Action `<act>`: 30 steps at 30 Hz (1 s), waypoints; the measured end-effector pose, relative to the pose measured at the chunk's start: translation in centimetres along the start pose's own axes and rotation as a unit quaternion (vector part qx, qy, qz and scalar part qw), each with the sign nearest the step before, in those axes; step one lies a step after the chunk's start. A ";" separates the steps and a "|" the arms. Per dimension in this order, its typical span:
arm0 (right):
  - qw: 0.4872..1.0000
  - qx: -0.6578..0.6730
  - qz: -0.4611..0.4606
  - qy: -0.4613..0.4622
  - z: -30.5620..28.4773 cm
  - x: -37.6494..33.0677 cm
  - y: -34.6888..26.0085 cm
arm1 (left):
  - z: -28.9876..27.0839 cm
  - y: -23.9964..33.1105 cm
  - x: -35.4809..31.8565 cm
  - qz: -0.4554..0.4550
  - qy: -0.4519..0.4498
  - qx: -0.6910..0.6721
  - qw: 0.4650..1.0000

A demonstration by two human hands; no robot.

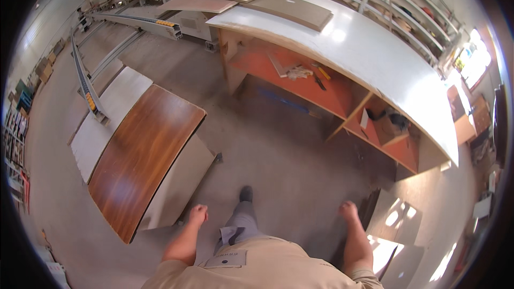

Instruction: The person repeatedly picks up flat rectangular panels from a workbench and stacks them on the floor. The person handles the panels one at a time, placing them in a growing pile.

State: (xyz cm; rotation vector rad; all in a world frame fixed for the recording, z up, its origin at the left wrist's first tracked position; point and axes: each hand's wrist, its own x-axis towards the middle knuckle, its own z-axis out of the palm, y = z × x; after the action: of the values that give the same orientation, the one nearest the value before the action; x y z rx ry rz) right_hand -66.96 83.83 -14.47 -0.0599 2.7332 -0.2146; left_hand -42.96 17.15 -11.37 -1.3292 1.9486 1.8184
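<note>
My left hand (pixel 198 214) hangs low in front of me, its fingers curled in with nothing seen in them. It is nearest to a stack topped by a glossy brown wood-grain panel (pixel 152 155), a short way off and not touched. On the other side, my right hand (pixel 349 210) is closed in a loose fist, and no object shows in it. Boards (pixel 388 217) lean or lie low to the right of that hand. One dark shoe (pixel 246 194) is stretched forward on the floor.
A white-topped workbench (pixel 369 53) runs from the back to the right, with grey panels (pixel 289 10) on top. Its orange shelf (pixel 332 93) holds gloves (pixel 300 72) and tools. Roller rails (pixel 88 83) stand at left. Racks (pixel 407 16) line the back right.
</note>
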 end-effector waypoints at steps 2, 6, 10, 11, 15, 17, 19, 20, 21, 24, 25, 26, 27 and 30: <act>0.874 0.479 0.032 0.082 -7.9 6.4 -4.9 | -0.7 -2.4 3.0 -0.080 -0.035 0.120 0.989; 0.924 0.359 -0.048 0.120 -20.4 12.1 -19.4 | -0.9 0.4 7.6 -0.132 -0.081 0.172 0.973; 0.932 0.279 -0.226 0.048 -30.2 17.7 -34.9 | 0.3 18.7 12.9 0.182 -0.003 0.102 0.978; 0.920 0.288 -0.263 0.043 -32.2 19.3 -38.1 | 0.7 24.3 14.0 0.212 -0.020 0.041 0.976; 0.881 0.164 -0.437 0.080 -40.1 28.2 -49.9 | 2.6 45.9 19.1 0.396 0.099 0.010 0.913; 0.885 0.139 -0.442 0.046 -43.6 33.0 -55.5 | 3.7 54.6 22.5 0.452 0.142 0.036 0.880; 0.904 0.187 -0.379 -0.065 -46.6 38.1 -60.9 | 4.5 62.4 27.4 0.494 0.174 0.094 0.847; 0.892 0.162 -0.420 -0.039 -47.5 41.2 -63.5 | 5.4 65.3 30.1 0.534 0.196 0.118 0.814; 0.859 0.148 -0.491 -0.008 -48.4 44.8 -66.6 | 6.4 68.2 32.9 0.508 0.210 0.142 0.823; 0.827 0.152 -0.538 0.052 -51.5 55.2 -74.4 | 8.0 75.7 41.3 0.502 0.290 0.185 0.793; 0.839 0.153 -0.521 0.045 -52.7 59.0 -76.8 | 8.2 77.3 43.6 0.492 0.281 0.209 0.797; 0.840 0.147 -0.519 0.063 -53.3 61.9 -78.9 | 8.4 78.0 45.1 0.462 0.267 0.226 0.815; 0.845 0.133 -0.512 0.078 -54.0 65.1 -81.2 | 8.8 78.3 46.3 0.475 0.310 0.280 0.775; 0.850 0.040 -0.511 0.124 -55.0 72.9 -89.4 | 9.1 77.6 47.7 0.431 0.316 0.280 0.798</act>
State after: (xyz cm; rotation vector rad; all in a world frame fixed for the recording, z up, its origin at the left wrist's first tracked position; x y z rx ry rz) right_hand -154.52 -1.91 21.66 -1.5616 2.6261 -0.6518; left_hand -127.85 -8.52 11.43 -0.9380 3.5036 0.7614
